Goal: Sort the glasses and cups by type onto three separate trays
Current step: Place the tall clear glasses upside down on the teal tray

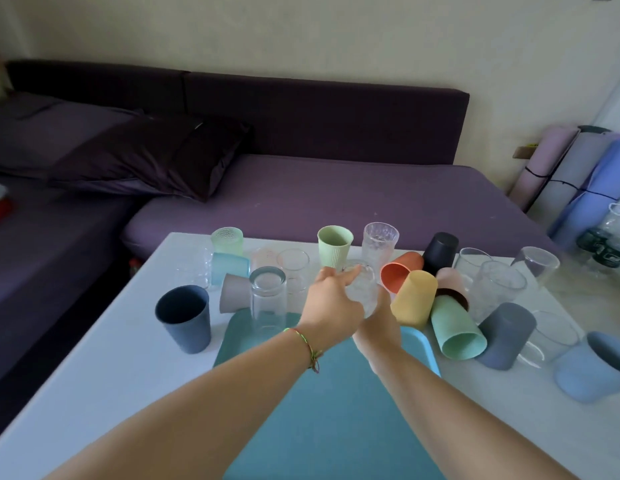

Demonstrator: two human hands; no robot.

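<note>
Glass in hand: a textured clear glass is being held, tilted, over the far edge of the teal tray.
Left hand: the left hand is curling over its top and near side.
Right hand: the right hand is cupping it from below and to the right (most of its fingers are hiding behind the glass).
On the tray: a smooth clear glass looks to be standing rim-down at the far left corner.
Just beside: a yellow cup and a mint cup are lying on their sides near the right hand.
Further out: other glasses and coloured cups are crowding the far half of the white table.
Step, as I am judging it: placing this glass on the tray.
Doing it well: it is asking for one firm hand, the glass turned level before it lands, set apart from the smooth one, and elbows clear of the loose cups, which could roll.
</note>
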